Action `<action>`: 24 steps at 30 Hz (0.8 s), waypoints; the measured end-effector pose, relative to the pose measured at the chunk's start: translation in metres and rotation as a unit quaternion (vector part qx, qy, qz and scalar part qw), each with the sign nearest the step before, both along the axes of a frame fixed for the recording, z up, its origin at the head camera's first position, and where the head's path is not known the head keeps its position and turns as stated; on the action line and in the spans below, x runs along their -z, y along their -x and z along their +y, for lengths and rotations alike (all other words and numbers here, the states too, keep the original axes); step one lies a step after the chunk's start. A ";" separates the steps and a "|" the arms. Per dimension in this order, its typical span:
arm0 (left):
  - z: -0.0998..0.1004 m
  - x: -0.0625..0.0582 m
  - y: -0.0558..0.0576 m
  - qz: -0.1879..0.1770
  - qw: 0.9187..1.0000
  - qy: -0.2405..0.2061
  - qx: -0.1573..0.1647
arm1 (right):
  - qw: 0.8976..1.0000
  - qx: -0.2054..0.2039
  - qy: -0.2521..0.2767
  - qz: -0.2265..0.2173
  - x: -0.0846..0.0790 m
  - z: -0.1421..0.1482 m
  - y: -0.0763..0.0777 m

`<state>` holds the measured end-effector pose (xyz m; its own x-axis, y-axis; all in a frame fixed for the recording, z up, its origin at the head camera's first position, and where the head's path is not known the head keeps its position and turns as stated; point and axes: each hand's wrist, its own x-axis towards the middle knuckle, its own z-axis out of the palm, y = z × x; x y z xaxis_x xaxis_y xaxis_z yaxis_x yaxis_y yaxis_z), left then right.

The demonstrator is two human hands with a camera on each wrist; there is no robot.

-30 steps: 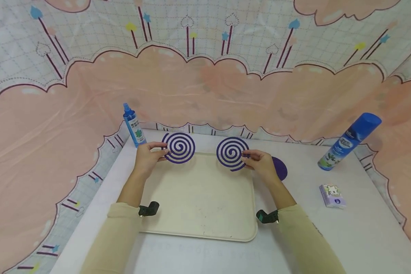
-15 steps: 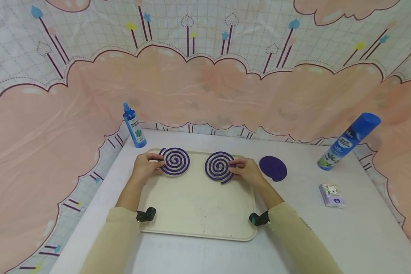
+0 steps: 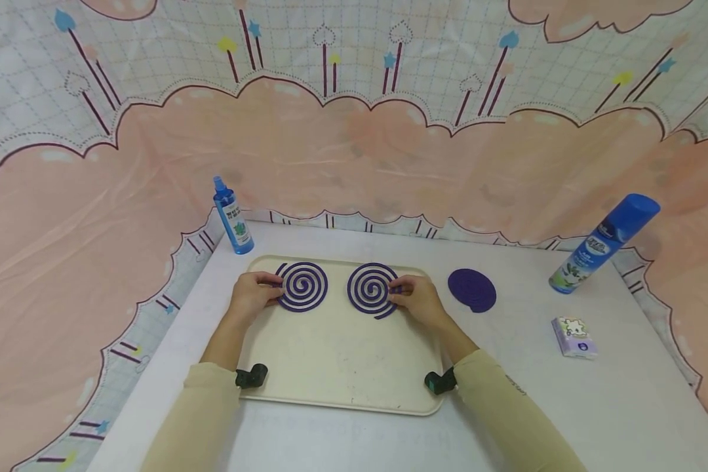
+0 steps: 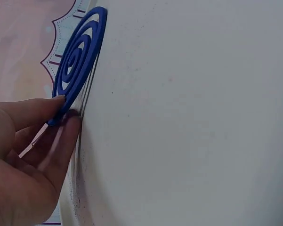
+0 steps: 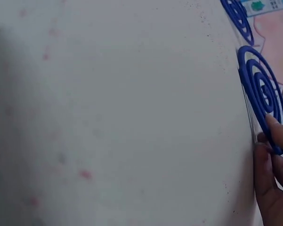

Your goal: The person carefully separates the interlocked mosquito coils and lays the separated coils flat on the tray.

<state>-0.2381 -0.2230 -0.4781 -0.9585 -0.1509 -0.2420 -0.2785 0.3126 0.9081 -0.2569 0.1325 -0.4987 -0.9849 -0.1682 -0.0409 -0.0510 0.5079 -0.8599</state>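
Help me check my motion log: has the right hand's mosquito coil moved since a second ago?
Yes: against the cream tray in the head view, the mosquito coil in the right hand has shifted left and toward the tray's near side.

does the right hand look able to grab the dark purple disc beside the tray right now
Probably not yet: the right hand pinches a purple spiral. Once freed, it likely could; the dark purple disc lies nearby, uncovered.
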 end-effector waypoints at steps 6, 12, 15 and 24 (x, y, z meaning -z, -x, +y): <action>-0.001 0.006 -0.001 0.016 0.996 0.084 0.005 | 0.999 0.001 -0.042 0.022 0.002 0.001 -0.003; 0.000 0.006 -0.001 0.021 0.992 0.127 0.001 | 0.998 0.008 -0.048 0.025 0.003 0.001 -0.004; 0.001 0.006 -0.001 0.026 0.991 0.129 -0.002 | 0.998 0.007 -0.050 0.025 0.003 0.000 -0.004; 0.002 0.006 -0.003 0.029 0.991 0.134 0.009 | 0.999 0.007 -0.050 0.019 0.003 -0.002 -0.009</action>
<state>-0.2353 -0.2207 -0.4843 -0.9725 -0.1859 -0.1403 -0.2212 0.5485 0.8064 -0.2483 0.1307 -0.5016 -0.9883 -0.1513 -0.0203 -0.0743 0.5925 -0.8021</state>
